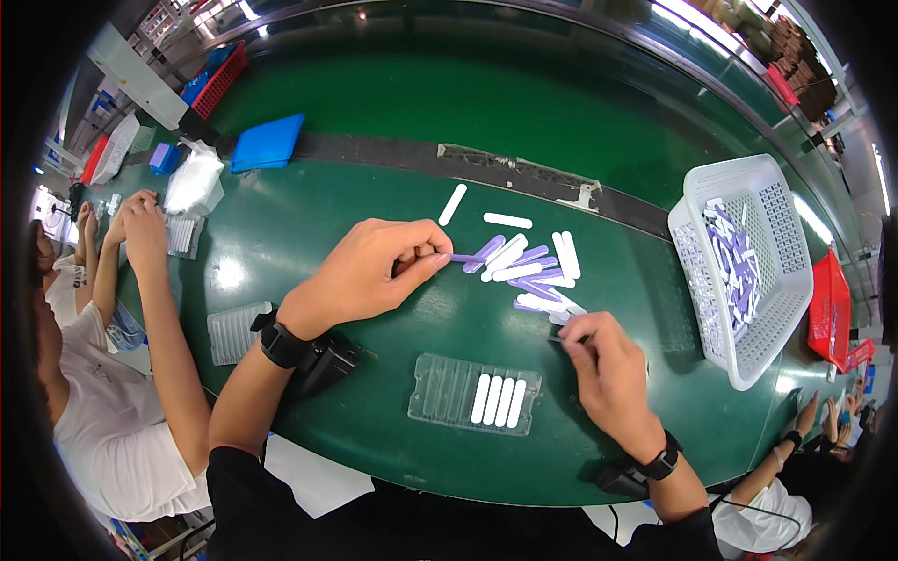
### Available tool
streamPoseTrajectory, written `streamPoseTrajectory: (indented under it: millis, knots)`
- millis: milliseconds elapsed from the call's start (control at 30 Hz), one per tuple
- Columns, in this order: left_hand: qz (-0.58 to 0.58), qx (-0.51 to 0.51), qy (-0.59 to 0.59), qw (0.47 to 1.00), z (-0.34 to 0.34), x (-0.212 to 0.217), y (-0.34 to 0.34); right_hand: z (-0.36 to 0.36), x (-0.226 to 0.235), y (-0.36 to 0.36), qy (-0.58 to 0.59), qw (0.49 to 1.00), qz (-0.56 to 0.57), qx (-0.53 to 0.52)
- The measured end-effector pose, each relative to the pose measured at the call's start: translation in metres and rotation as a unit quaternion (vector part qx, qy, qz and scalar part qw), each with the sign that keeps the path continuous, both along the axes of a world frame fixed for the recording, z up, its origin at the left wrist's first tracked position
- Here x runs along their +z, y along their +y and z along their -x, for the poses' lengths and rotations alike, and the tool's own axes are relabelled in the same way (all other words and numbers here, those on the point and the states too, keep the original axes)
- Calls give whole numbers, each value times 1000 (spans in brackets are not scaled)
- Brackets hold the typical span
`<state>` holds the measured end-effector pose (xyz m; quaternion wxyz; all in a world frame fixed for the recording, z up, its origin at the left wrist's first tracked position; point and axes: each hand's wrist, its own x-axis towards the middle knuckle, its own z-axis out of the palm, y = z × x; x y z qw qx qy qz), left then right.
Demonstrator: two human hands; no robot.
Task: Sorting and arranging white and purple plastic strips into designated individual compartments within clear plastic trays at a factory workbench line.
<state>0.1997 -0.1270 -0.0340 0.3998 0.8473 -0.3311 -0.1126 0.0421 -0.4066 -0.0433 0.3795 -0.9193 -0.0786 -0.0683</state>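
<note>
My left hand [379, 271] pinches the end of a slim purple strip [463, 257] with rounded ends, at the left side of a loose pile of white and purple strips [524, 266]. Closed at the thumb and fingertips, my right hand [608, 369] is at the pile's near right edge. A thin edge shows at those fingertips, but I cannot make out what it belongs to. Nearer to me lies a clear plastic tray [440, 393] with narrow slots. Several white strips [498, 400] stand side by side in its right part.
A white basket [687, 262] of strips stands at the right, beside a red bin [828, 309]. Another clear tray [234, 335] lies by my left forearm. Blue folders [267, 143] rest at the back left. Co-workers sit on both sides; one's hands [140, 220] are at the left.
</note>
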Motion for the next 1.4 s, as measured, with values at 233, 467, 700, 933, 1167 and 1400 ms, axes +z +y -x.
streamPoseTrajectory:
  millis: [233,467,700,933,1167,1400]
  knots:
    - [89,-120,161,976,19,13,4,0,6,29,-42,991,-118,43]
    - [-21,-181,153,971,38,15,-10,13,4,54,-108,976,-4,187]
    - [-88,-192,98,973,39,11,-7,11,7,42,-106,975,34,194]
    - [-127,-177,76,973,45,19,-10,7,13,31,-57,976,41,205]
    - [-164,-196,57,965,43,22,-14,9,1,22,-49,973,4,227]
    - [-105,-203,84,970,33,12,-8,4,11,29,-46,977,68,197]
